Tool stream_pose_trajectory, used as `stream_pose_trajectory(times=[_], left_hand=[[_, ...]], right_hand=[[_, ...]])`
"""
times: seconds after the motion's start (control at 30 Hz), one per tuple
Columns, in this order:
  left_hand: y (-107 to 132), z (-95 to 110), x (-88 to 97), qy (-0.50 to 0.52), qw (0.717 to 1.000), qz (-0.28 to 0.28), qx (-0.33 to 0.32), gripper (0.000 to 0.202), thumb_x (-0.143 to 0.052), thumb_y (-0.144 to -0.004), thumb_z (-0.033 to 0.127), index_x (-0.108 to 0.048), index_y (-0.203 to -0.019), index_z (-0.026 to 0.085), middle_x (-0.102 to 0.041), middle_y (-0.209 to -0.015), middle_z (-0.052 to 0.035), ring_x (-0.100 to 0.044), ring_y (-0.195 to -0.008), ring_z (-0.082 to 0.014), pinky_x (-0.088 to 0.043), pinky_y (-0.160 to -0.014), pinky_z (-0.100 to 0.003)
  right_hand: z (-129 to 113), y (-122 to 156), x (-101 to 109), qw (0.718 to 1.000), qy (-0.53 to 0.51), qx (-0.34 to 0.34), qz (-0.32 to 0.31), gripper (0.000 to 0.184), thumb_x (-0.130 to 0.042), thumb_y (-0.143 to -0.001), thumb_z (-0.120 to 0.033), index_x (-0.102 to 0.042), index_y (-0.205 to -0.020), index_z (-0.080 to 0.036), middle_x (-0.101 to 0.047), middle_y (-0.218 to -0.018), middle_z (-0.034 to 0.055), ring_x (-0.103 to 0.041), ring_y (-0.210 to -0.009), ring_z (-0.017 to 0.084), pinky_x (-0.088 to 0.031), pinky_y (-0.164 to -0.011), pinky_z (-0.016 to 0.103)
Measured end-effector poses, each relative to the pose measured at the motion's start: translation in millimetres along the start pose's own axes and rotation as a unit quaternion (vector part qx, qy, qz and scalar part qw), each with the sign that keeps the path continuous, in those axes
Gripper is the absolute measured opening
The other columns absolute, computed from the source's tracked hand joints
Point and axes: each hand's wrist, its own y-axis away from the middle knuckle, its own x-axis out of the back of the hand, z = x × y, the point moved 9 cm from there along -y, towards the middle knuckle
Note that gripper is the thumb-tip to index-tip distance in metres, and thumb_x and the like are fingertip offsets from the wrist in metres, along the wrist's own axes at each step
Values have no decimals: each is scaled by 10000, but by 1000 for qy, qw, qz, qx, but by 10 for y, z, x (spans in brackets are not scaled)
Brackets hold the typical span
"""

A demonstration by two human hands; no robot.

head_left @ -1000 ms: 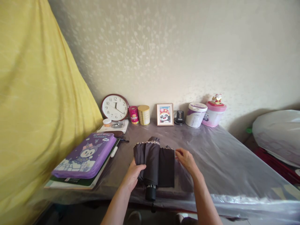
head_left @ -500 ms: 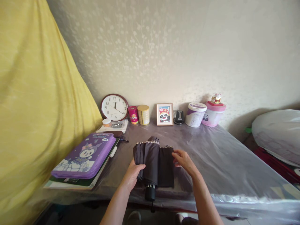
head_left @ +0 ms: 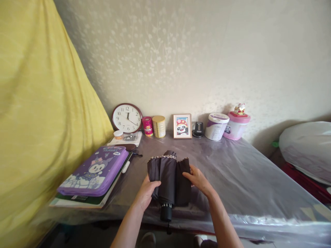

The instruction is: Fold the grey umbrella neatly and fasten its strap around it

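A folded dark grey umbrella (head_left: 168, 179) lies near the front edge of the plastic-covered table (head_left: 240, 172), its black handle end pointing at me. My left hand (head_left: 147, 193) grips the umbrella's left side, fingers curled over the fabric. My right hand (head_left: 198, 179) presses the loose right flap of canopy inward against the bundle, fingers closed on the cloth.
A purple cartoon case (head_left: 95, 171) lies on books at left. Along the wall stand a round clock (head_left: 127, 118), two cans (head_left: 154, 126), a panda picture frame (head_left: 182, 126), a white tub (head_left: 216, 126) and a pink container (head_left: 236, 125). A yellow curtain (head_left: 38, 120) hangs left.
My right hand has moved left, folding the spread right flap of the umbrella fabric in toward the bundle. My left hand has stayed on the umbrella's left side.
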Motion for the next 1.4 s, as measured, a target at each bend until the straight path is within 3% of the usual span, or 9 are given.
stream_pose_trajectory(times=[0.27, 0.47, 0.63, 0.77, 0.87, 1.03, 1.17, 1.3, 1.4], left_hand=[[11, 4, -25, 9, 1000, -3, 5, 505, -639, -572, 104, -599, -1072, 153, -719, -843, -58, -668, -750, -212, -502, -680, -291], [5, 10, -48, 33, 999, -11, 10, 512, -683, -609, 154, -594, -1113, 134, -724, -859, -85, -677, -784, -240, -513, -716, -320], [40, 84, -80, 49, 998, -24, -4, 401, -718, -640, 242, -648, -1012, 108, -724, -877, -106, -677, -821, -253, -513, -750, -325], [82, 142, -144, 56, 997, -44, -9, 357, -725, -660, 301, -669, -953, 104, -720, -906, -115, -675, -839, -252, -512, -771, -325], [80, 128, -134, 51, 998, -36, -6, 390, -739, -647, 319, -664, -971, 117, -717, -924, -111, -672, -851, -257, -513, -782, -348], [59, 156, -110, -14, 997, -47, -57, 425, -731, -647, 273, -622, -1037, 145, -704, -961, -83, -650, -900, -230, -477, -838, -338], [61, 132, -101, -52, 995, -58, -66, 369, -690, -633, 163, -602, -991, 159, -694, -860, -27, -641, -835, -193, -469, -795, -299], [83, 139, -113, -66, 993, -62, -75, 392, -640, -630, 96, -582, -1011, 167, -689, -905, -22, -628, -895, -193, -449, -838, -295], [96, 146, -115, -58, 994, -62, -72, 458, -631, -648, 98, -570, -1093, 183, -668, -1077, -51, -591, -1037, -210, -409, -924, -304]], right_hand=[[-218, -17, -164, 995, -97, 28, 25, 216, -568, -718, -373, -450, -783, -204, -481, -594, -69, -528, -537, 107, -427, -423, 191], [-256, -86, -498, 990, -138, 31, -22, 243, -575, -725, -363, -453, -865, -206, -459, -584, -88, -563, -494, 111, -486, -450, 226], [-306, -80, -644, 990, -117, 47, -57, 315, -526, -793, -363, -501, -1054, -187, -541, -663, -51, -598, -543, 116, -482, -473, 214], [-397, -35, -726, 989, -81, 73, -102, 288, -419, -865, -322, -590, -1045, -175, -584, -725, -10, -571, -569, 91, -468, -516, 193], [-466, -4, -785, 987, -35, 108, -111, 275, -431, -841, -220, -633, -1023, -181, -613, -803, 13, -553, -572, 83, -465, -538, 195], [-536, 57, -926, 979, 6, 143, -143, 355, -412, -796, -108, -642, -1051, -202, -647, -842, 18, -572, -609, 92, -463, -561, 197], [-566, 122, -1010, 971, -73, 114, -198, 352, -426, -778, -104, -618, -1062, -184, -660, -943, 28, -598, -661, 87, -466, -579, 194], [-561, 122, -935, 965, -143, 86, -203, 271, -511, -792, -247, -611, -1034, -176, -665, -951, 40, -624, -684, 100, -478, -572, 203], [-434, 10, -588, 982, -150, 56, -105, 266, -528, -775, -284, -609, -998, -164, -660, -885, 33, -630, -646, 107, -492, -561, 215]])
